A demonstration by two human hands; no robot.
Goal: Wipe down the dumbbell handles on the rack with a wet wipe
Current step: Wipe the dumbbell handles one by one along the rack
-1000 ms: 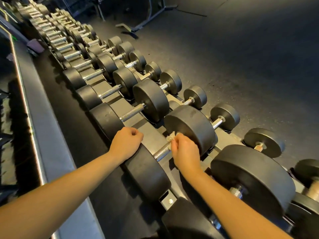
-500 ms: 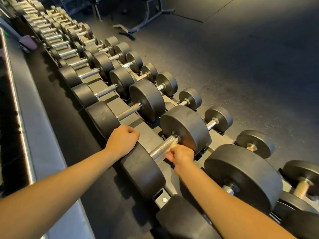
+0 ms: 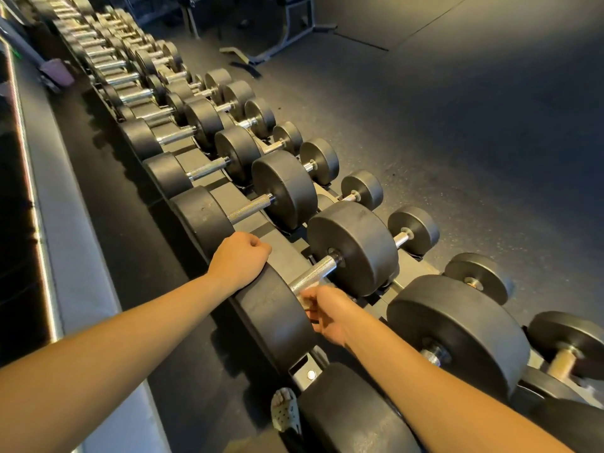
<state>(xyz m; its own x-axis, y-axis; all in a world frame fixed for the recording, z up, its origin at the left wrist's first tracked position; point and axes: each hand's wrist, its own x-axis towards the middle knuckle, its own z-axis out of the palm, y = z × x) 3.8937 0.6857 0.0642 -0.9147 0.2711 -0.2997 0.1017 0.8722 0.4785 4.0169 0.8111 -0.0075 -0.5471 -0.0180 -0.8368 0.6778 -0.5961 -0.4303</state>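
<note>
**Wipe at the near end of a handle running lower left to upper right**

At the bottom edge, just left of centre, the toe of a perforated shoe [image 3: 283, 410] shows beside the rack [image 3: 307, 374]. Above it, at lower centre, the right hand [image 3: 327, 313] is motion-blurred. Its fingers are curled in and pinch a pale wet wipe [image 3: 306, 301] against the near end of a knurled steel handle [image 3: 315, 273]. Their exact lie cannot be told through the blur.

The handle belongs to a black dumbbell [image 3: 354, 253] lying in the rack at the centre of the frame. Its long axis runs from lower left to upper right, pointing away toward the open floor [image 3: 457, 142]. Most of the steel beyond the hand is bare.

Left of centre, the left hand [image 3: 240, 259] rests on the top of the dumbbell's near head [image 3: 274, 318], fingers folded into a loose fist and holding nothing.

Further dumbbells lie parallel, receding toward the upper left. A grey ledge [image 3: 75, 273] runs along the left edge, and a bench frame [image 3: 294, 31] stands at top centre.
</note>
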